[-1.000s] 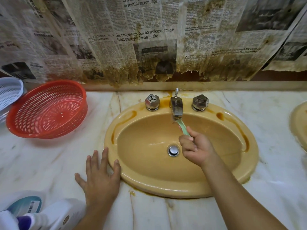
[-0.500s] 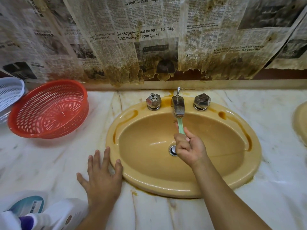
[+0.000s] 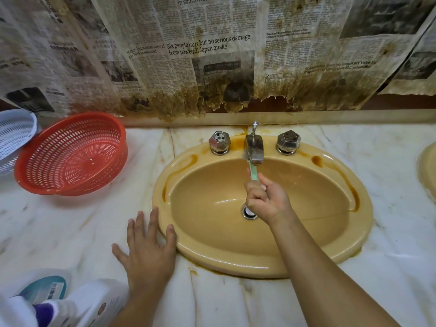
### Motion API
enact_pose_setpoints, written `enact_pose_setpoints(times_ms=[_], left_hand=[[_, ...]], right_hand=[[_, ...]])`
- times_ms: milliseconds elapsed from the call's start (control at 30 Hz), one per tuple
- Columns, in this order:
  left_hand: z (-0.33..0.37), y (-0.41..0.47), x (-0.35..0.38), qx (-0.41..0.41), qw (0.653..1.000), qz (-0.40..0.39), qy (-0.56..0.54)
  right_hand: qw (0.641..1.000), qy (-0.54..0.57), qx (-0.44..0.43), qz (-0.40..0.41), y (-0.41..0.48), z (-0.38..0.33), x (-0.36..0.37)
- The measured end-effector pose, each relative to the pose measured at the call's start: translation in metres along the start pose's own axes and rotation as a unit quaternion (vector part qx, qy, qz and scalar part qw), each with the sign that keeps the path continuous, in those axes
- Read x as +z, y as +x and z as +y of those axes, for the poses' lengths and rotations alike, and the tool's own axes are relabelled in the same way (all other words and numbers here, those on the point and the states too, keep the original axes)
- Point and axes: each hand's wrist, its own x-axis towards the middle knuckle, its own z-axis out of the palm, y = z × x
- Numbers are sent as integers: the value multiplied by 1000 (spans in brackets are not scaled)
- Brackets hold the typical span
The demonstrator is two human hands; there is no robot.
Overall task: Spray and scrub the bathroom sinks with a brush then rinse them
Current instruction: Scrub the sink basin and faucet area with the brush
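My right hand [image 3: 266,200] grips the green brush [image 3: 254,172], bristles against the faucet [image 3: 254,149]; my left hand [image 3: 147,251] lies flat beside the sink [image 3: 354,244].

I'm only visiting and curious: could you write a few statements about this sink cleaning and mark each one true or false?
1. The right hand grips a green-handled brush with its head up at the spout. True.
2. The left hand holds the spray bottle. False: it lies flat, fingers spread, on the counter beside the sink.
3. A red basket sits on the counter left of the sink. True.
4. The basin is full of water. False: the drain shows, with no pooled water over it.
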Motion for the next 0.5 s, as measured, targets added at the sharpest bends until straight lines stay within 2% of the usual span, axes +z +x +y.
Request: enact_pose_setpoints(times_ms=[200,267,333,400,500], left_hand=[[2,0,-2,-2,1000,0,2],[2,0,-2,-2,1000,-1,2],[2,1,-2,-2,1000,2,5],[2,2,-2,-1,1000,2,9],[1,2,-2,1,1000,2,10]], right_hand=[[999,12,4,-32,-8,-6,-18],[999,-26,-29,1,-8,-7,-8],[986,-121,-103,50,-14,-5,-1],[937,-242,-233,93,-24,-5,-3],[812,-419,-381,144,-38,-10,5]])
